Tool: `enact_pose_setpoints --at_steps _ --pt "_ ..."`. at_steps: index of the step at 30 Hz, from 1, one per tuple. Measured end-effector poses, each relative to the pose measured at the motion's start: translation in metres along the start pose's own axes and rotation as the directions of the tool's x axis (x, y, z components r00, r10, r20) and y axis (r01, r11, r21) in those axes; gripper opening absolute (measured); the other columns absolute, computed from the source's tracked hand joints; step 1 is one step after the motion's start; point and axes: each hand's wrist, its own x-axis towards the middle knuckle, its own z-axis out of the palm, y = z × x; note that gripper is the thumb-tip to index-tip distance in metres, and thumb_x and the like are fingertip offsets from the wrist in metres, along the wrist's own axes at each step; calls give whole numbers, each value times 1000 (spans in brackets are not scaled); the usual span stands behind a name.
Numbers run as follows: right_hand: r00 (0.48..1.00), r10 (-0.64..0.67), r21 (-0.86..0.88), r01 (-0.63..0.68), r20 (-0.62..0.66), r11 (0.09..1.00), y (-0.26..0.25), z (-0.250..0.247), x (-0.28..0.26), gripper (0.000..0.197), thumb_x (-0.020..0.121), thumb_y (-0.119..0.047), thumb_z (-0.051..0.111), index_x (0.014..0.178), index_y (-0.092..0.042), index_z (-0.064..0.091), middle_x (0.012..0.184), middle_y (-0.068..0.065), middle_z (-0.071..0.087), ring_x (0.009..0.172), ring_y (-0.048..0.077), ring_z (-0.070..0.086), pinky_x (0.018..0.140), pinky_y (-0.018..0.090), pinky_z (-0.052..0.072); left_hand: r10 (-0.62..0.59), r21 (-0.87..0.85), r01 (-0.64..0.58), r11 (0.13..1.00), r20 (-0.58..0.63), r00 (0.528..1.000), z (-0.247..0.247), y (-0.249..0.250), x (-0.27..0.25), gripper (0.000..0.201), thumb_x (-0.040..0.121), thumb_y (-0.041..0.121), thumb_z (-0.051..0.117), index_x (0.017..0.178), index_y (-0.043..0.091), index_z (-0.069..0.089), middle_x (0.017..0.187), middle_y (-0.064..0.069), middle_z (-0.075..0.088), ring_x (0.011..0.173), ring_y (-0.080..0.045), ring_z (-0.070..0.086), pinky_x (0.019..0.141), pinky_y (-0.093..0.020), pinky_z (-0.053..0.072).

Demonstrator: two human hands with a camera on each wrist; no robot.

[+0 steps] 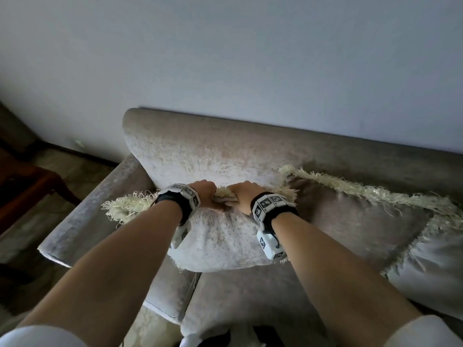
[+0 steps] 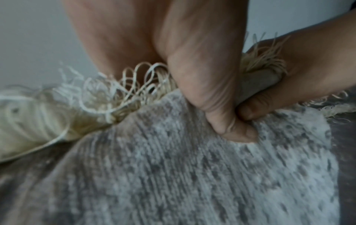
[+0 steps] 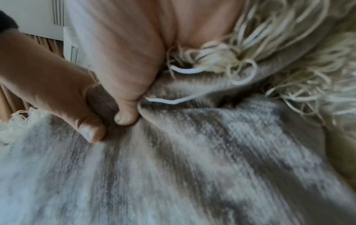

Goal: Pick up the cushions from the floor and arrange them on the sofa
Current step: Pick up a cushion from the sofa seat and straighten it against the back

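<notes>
Cushion (image 1: 220, 244) held at the left end of the sofa (image 1: 250, 291), near the armrest (image 1: 82, 216), gripped by its top edge. Left hand (image 1: 206, 194) and right hand (image 1: 244, 196) side by side, nearly touching, fingers and thumbs clamped on a bunched fold of fabric just below the cream fringe (image 2: 123, 85). Best lowered squarely against the backrest (image 1: 200, 151), then released and patted flat; better to hold cloth than fringe, since loose strands looked likely to snag or pull. Second cushion (image 1: 355, 216) lay already on the seat, just beside, fringes close together. Seat upholstery soft, plush, grey-beige. Plain pale wall (image 1: 225, 51) behind; dark wooden furniture (image 1: 30, 189) on the floor (image 1: 82, 169) at far left.
</notes>
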Motion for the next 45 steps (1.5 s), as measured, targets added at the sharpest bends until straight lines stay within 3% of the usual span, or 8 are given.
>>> enact_pose_setpoints --at_steps 6,12,19,26,32,37,40,45 --pt "998 35 58 -32 -51 998 -8 2 16 19 92 -42 56 104 -27 62 103 2 69 90 26 64 75 32 46 62 -64 -66 996 -70 996 -6 -29 15 40 66 50 81 80 19 60 77 -1 64 74 -21 60 62 -29 46" --pt "987 145 116 -137 -71 984 -21 10 25 38 93 -43 57 119 -16 61 114 6 68 103 28 64 92 38 50 55 169 -41 985 -80 995 1 -97 26 112 42 72 80 134 31 31 127 6 47 116 -24 50 100 -51 37" --pt "959 270 135 -257 -84 957 -41 23 44 51 93 -44 57 139 -23 49 133 4 60 120 28 57 103 38 42 119 366 -104 925 -18 993 8 -135 58 48 73 57 72 102 21 57 103 4 66 105 -21 61 97 -43 31" --pt "887 453 241 -423 -87 874 -43 28 86 54 88 -43 64 137 -21 52 134 7 60 121 29 57 103 38 44 209 310 -175 934 -80 975 -7 -163 102 30 77 50 70 87 24 59 81 10 60 100 -18 59 91 -43 30" --pt "835 538 261 -498 -113 827 -14 34 126 52 90 -37 63 137 -20 48 134 6 58 121 31 55 103 43 42 314 336 -210 918 -294 903 -8 -178 148 31 81 54 62 101 30 60 104 11 66 105 -18 56 97 -47 30" --pt "572 644 365 -534 -508 762 2 50 161 38 82 -5 68 112 -22 53 111 -1 63 104 23 60 89 40 48 183 164 -116 980 -498 848 15 -192 190 48 92 47 52 134 30 38 137 5 47 124 -22 48 107 -58 20" --pt "608 643 365 -531 -465 765 8 73 165 28 86 -6 58 112 -17 53 114 1 59 106 22 58 89 35 49 238 137 -197 971 -435 868 35 -189 197 45 94 43 49 136 31 38 142 5 43 130 -21 43 111 -61 17" --pt "717 643 372 -538 -269 756 13 128 162 63 88 -6 57 144 -24 35 149 -1 35 142 25 31 112 42 35 308 112 -288 951 -255 917 66 -176 197 55 97 40 43 147 32 22 156 6 22 146 -18 17 114 -62 12"
